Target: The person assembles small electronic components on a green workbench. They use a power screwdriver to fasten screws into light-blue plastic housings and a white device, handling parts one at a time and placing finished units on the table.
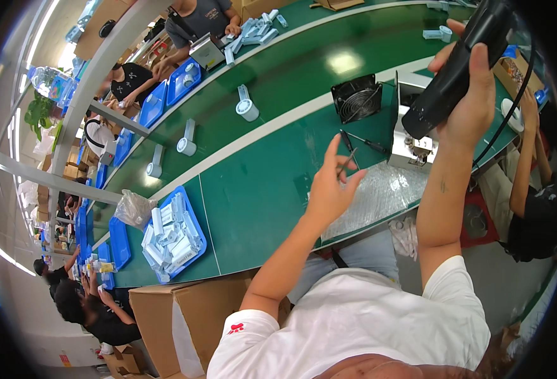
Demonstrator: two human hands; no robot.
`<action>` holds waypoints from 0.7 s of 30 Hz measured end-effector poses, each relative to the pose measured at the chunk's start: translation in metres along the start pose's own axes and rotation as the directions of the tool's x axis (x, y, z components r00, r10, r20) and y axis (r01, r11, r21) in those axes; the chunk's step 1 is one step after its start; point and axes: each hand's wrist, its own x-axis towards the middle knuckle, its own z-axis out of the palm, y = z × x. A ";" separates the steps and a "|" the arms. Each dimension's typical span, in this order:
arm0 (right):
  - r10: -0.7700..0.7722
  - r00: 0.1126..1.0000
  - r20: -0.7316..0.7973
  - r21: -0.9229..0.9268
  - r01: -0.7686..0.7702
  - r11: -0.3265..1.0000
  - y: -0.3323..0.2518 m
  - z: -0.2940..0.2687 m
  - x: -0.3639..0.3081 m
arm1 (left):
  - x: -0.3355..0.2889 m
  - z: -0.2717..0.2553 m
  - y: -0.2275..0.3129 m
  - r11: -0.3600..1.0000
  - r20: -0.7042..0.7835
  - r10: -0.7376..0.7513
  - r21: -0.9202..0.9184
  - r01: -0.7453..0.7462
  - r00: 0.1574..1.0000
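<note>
Black cylindrical tool point(452, 74) gripped in right hand point(471, 114), long axis slanting down-left toward metal box point(403, 156); left hand point(330, 189) left of box, fingers half-curled, grip unclear.

The black tool point(448, 85) — cut off by the upper edge — partly hides the metal box point(406, 156), and the implement point(348, 160) in the left hand point(330, 188) is too small to identify.

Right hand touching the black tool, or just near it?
Touching. The head view shows the right hand gripping the black tool, thumb against its side.
</note>
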 end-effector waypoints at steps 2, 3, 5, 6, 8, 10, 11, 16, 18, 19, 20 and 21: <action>0.027 0.999 0.021 0.014 -0.027 1.000 0.009 -0.011 0.001 | 0.003 -0.013 -0.016 0.998 -0.002 -0.024 0.061 0.024 1.000; 0.040 0.999 0.019 0.010 -0.040 0.999 0.014 -0.014 0.001 | 0.006 -0.022 -0.018 0.996 0.002 -0.045 0.074 0.045 0.999; 0.057 0.998 -0.037 -0.039 -0.059 0.998 0.022 -0.017 0.000 | 0.010 -0.040 -0.032 0.993 0.012 -0.056 0.104 0.054 0.998; 0.063 0.996 -0.066 -0.057 -0.067 0.996 0.027 -0.017 0.000 | 0.013 -0.049 -0.044 0.991 0.018 -0.042 0.127 0.039 0.999; 0.073 0.993 -0.096 -0.104 -0.083 0.991 0.034 -0.020 -0.001 | 0.018 -0.063 -0.056 0.987 0.048 -0.073 0.144 0.065 0.996; 0.036 0.992 -0.123 -0.125 -0.051 0.991 0.042 -0.028 0.005 | 0.025 -0.075 -0.050 0.983 0.088 -0.134 0.138 0.121 0.987; 0.041 0.990 -0.136 -0.103 -0.055 0.993 0.049 -0.035 0.007 | 0.030 -0.079 -0.043 0.987 0.104 -0.121 0.117 0.109 0.987; -0.399 0.855 -0.332 -0.573 0.153 0.805 0.038 -0.025 -0.002 | 0.063 -0.083 0.012 0.993 0.091 0.033 -0.116 -0.022 0.995; -0.429 0.857 -0.284 -0.422 0.290 0.859 0.032 -0.014 -0.025 | 0.069 -0.075 0.032 0.972 0.085 0.104 -0.217 -0.084 0.991; -0.406 0.907 -0.108 -0.443 0.322 0.837 0.035 -0.014 -0.037 | 0.069 -0.072 0.045 0.958 0.068 0.141 -0.262 -0.119 0.988; -0.331 0.944 -0.004 -0.341 0.310 0.887 0.039 -0.002 -0.053 | 0.071 -0.068 0.053 0.938 0.093 0.137 -0.331 -0.099 0.986; -0.103 0.970 0.222 -0.352 0.178 0.919 0.022 0.016 -0.061 | 0.068 -0.069 0.052 0.923 0.075 0.153 -0.366 -0.116 0.985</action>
